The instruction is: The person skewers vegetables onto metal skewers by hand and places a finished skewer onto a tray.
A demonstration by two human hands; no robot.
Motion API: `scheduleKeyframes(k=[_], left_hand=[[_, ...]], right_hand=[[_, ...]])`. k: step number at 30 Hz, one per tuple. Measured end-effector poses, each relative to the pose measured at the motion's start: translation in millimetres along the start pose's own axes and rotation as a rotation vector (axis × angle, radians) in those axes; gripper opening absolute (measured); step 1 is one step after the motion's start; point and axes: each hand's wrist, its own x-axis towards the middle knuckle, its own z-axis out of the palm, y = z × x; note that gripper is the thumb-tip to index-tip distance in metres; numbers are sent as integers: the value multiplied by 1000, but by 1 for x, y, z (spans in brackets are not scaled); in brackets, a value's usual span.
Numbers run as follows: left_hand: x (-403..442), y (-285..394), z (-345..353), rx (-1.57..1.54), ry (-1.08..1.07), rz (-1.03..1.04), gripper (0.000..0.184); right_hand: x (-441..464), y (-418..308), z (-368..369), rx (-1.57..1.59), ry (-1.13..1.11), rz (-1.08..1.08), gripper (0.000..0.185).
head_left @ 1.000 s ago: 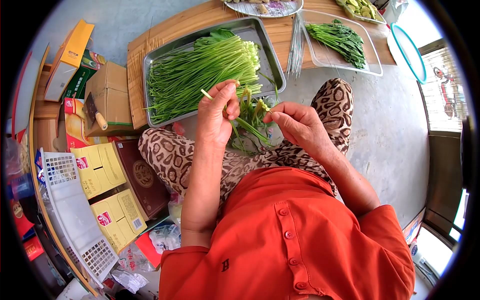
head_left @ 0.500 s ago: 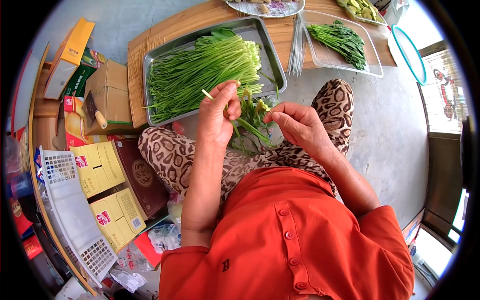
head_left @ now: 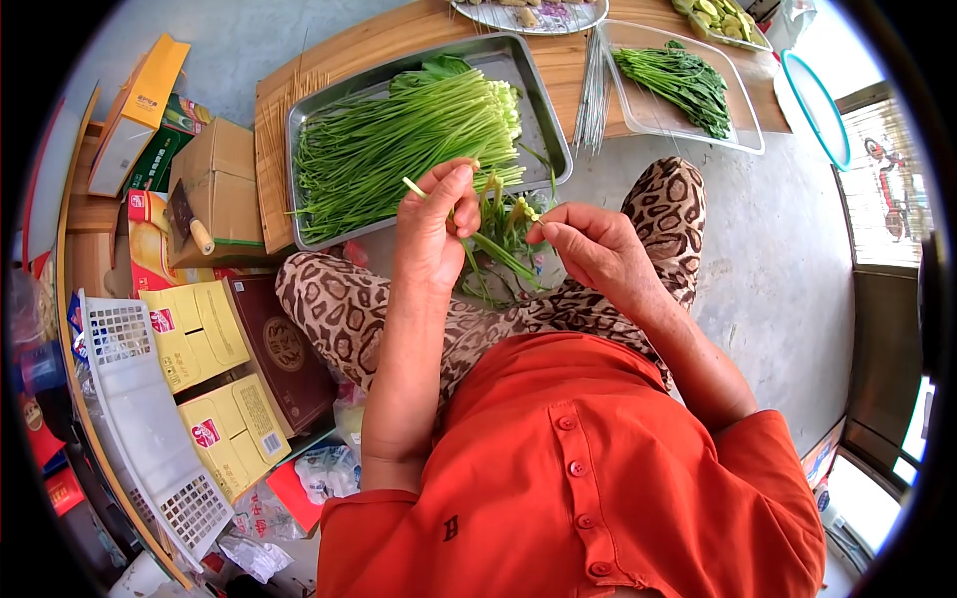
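My left hand (head_left: 436, 224) is closed around a few garlic chives (head_left: 503, 257); their pale cut ends show by the thumb and green leaves hang below the fist. Just to its right, my right hand (head_left: 593, 249) has thumb and forefinger pinched together, and whatever is between them is too small to make out. Beneath both hands, between the knees, lies a heap of green trimmings (head_left: 488, 284), partly hidden. A metal tray (head_left: 543, 110) in front of my left hand bears a large bunch of garlic chives (head_left: 399, 149), pale ends to the right.
Thin metal skewers (head_left: 591, 95) lie on the wooden table (head_left: 349, 55) beside a clear tub (head_left: 743, 110) of leafy greens (head_left: 683, 85). A plate (head_left: 558, 20) of food stands at the back. Cardboard boxes (head_left: 224, 174), a wooden-handled blade (head_left: 199, 235) and a white basket (head_left: 150, 399) are at left.
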Motion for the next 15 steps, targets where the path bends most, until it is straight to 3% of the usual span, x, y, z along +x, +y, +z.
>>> scheduleKeyframes(k=[15], left_hand=[[1,0,0,-32,27,-18,17]], right_hand=[[-1,0,0,-14,1,-9,23]])
